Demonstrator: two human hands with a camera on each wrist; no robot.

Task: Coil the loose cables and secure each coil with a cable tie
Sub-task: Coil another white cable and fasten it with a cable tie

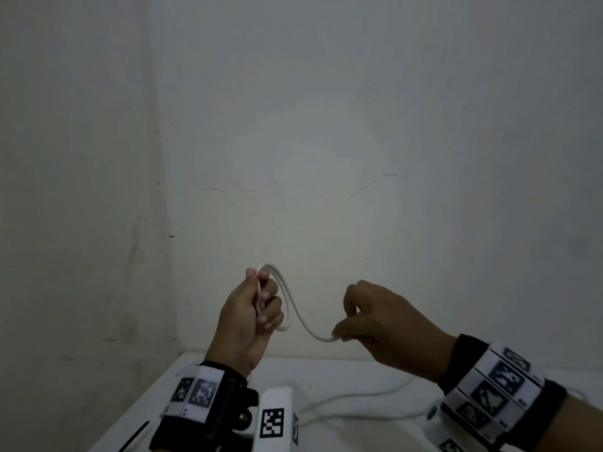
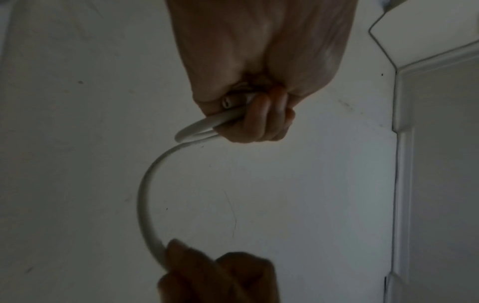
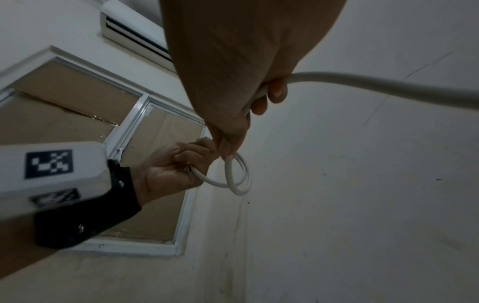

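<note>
At left, the left hand (image 1: 251,316) is gripping a small started coil of white cable (image 1: 290,308) in a closed fist, raised in front of a bare wall (image 1: 359,125). To its right, the right hand (image 1: 381,321) is pinching the same cable between thumb and fingertips, feeding the next loop. Judging by this, coiling is only beginning: more cable is trailing across the white table (image 1: 342,370) below, and no tie is on. Open air surrounds both hands; the wall corner lies left.

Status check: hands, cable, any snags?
Left hand grips small coil. Right hand pinches white cable feeding next loop. No tie on yet. No snags seen.
</note>
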